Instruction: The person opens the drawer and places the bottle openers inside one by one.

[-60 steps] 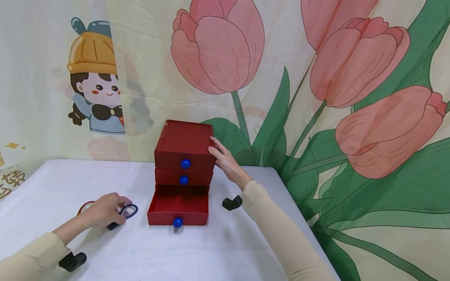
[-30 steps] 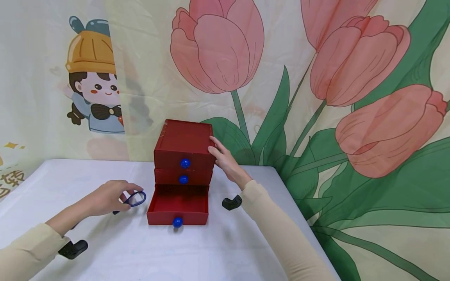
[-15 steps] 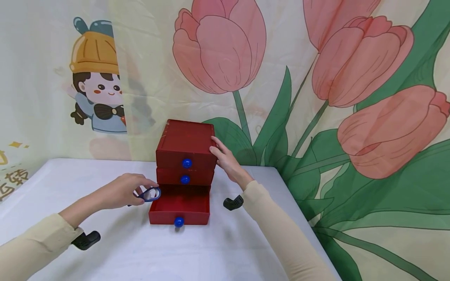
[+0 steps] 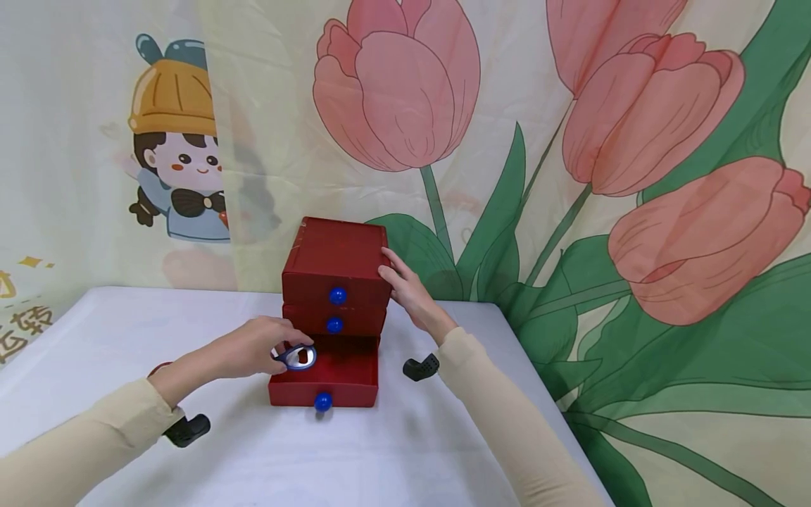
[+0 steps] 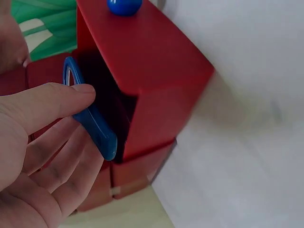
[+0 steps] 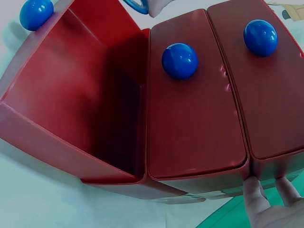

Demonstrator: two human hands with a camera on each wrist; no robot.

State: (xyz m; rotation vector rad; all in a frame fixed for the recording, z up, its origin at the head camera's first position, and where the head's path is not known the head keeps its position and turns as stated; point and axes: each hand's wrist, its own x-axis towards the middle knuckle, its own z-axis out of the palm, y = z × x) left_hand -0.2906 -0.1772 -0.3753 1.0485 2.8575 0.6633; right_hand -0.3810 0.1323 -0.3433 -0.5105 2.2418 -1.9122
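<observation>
My left hand (image 4: pixel 250 348) pinches a small blue magnifying glass (image 5: pixel 98 130) between thumb and fingers, its lens ring pointing right over the left part of a pulled-out bottom drawer (image 4: pixel 323 394). That drawer belongs to a red drawer box (image 4: pixel 336 246) with round blue knobs; its upper two drawers are closed. The open drawer's inside looks bare in the right wrist view. My right hand (image 4: pixel 412 296) rests with extended fingers against the box's upper right side. Those fingers (image 6: pixel 255 194) show at the side of the top drawer in the right wrist view.
A red curved rim (image 4: pixel 158 367) peeks out behind my left wrist on the white-covered table (image 4: pixel 241 458). Black wrist devices (image 4: pixel 186 429) hang below both sleeves. Close behind the box hangs a cloth (image 4: pixel 272 141) printed with tulips and a cartoon figure.
My left hand has lifted the blue magnifying glass off the table's left side and carried it right, over the bottom drawer. My right hand has stayed on the box.
</observation>
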